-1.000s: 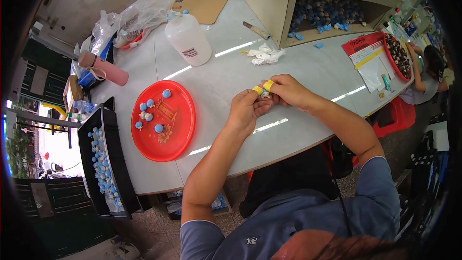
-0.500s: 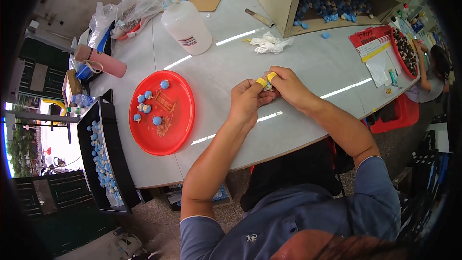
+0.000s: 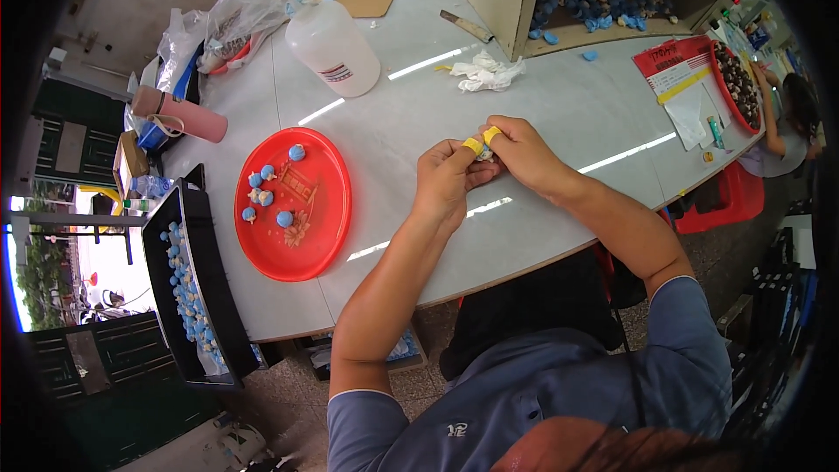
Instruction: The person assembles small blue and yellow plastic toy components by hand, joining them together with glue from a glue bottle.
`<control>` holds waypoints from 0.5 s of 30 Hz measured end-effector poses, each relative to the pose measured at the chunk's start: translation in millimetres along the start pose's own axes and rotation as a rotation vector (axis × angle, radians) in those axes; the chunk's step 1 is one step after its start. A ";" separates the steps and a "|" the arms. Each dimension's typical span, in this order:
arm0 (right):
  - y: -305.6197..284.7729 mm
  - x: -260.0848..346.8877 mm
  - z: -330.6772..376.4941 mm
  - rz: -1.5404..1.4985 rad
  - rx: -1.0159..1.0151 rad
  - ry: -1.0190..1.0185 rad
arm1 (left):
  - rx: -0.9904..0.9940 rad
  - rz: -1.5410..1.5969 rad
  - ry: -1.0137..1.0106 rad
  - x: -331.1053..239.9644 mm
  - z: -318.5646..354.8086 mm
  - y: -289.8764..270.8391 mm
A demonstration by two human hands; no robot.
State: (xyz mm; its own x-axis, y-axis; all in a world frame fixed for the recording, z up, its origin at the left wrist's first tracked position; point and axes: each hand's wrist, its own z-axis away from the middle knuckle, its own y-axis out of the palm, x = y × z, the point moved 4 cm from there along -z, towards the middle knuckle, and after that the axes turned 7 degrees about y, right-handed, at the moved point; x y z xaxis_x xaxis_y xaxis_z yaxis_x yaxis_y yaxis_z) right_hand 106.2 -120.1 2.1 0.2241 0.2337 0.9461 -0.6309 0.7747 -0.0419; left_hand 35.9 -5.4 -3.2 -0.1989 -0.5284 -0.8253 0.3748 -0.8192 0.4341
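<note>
My left hand (image 3: 443,177) and my right hand (image 3: 523,150) meet above the grey table, thumbs side by side and fingers curled. Yellow tape wraps both thumbs. Pinched between them is a small whitish-blue piece (image 3: 486,156), mostly hidden by the fingers, so its kind cannot be told. To the left of my hands lies a round red tray (image 3: 328,249) carrying several small blue balls (image 3: 285,218) with pale tips. Beyond my hands rests a crumpled white cloth (image 3: 486,73).
A black bin (image 3: 223,315) of blue balls stands at the left edge. Further back are a white plastic jug (image 3: 336,52), a pink bottle (image 3: 197,115) and a knife-like tool (image 3: 466,26). A wooden box (image 3: 489,0) holds many blue pieces. At far right, a person sits by a red basin (image 3: 722,79).
The view has shifted slightly. Both hands stay together around the small piece, with only slight finger movement; the tray and its balls stay as they were.
</note>
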 end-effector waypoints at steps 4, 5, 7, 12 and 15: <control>0.0 -2.6 -2.2 -0.024 -0.018 -0.040 | 0.023 0.000 0.010 1.2 -2.2 -1.9; 1.0 -4.9 -3.9 -0.084 -0.012 -0.028 | 0.028 -0.004 0.012 1.6 -2.6 -2.7; -2.7 -3.1 -4.4 -0.145 -0.006 -0.026 | 0.037 -0.014 0.022 -0.1 -2.8 -2.2; -8.1 11.9 7.2 -0.204 -0.059 -0.025 | -0.103 -0.183 0.372 -19.1 -4.0 -2.4; 2.1 18.4 15.0 -0.271 0.059 0.042 | -0.072 -0.168 0.474 -16.4 -8.4 -3.3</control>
State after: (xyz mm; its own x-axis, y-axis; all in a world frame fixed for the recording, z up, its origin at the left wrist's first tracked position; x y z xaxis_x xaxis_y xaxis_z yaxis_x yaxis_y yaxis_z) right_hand 97.9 -123.0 24.2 0.4204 0.0478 0.9061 -0.5853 0.7773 0.2306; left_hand 45.6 7.8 5.8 0.1649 -0.2174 -0.9621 0.4376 -0.8580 0.2689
